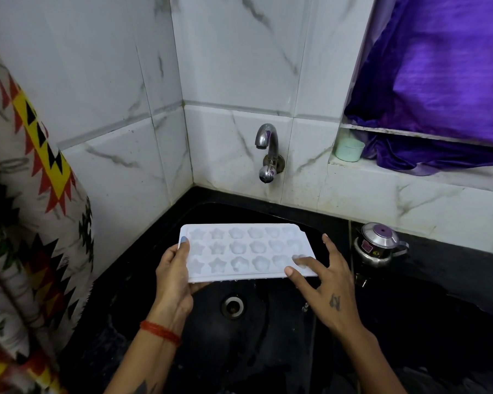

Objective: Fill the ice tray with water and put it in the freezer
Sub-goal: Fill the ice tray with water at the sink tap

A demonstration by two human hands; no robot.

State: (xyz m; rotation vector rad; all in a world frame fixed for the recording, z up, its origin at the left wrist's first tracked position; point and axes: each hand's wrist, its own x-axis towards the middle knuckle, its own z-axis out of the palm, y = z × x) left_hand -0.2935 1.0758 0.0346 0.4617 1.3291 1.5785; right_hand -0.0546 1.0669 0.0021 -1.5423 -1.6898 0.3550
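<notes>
I am looking down into a black sink (154, 294) set in the corner of a white marble-tiled wall, and I hold a white plastic ice tray (245, 248) level over the basin, in the lower middle of the frame, just above the round drain (233, 305). My left hand (174, 277) grips the tray's left end, thumb laid across the top rim and the other fingers curled underneath. My right hand (325, 282) is spread loose and mostly flat, with the thumb and one fingertip touching the tray's near right corner and the remaining fingers lifted clear, so it steadies rather than grasps. The tray has three rows of star and flower-shaped moulds; a few drops hang from its near edge, yet the pale plastic makes it hard to tell whether the moulds hold water, so I cannot say for sure that filling is done. The chrome tap (268, 149) sits on the wall above the tray, in the centre of the frame, and no water runs from it. The tray is below and in front of the spout, not directly beneath it. A small steel kettle (377, 245) stands on the black counter at the right, and a purple cloth (439, 81) fills the upper right. No freezer is in view, so I judge that carrying the tray there is all to come.
</notes>
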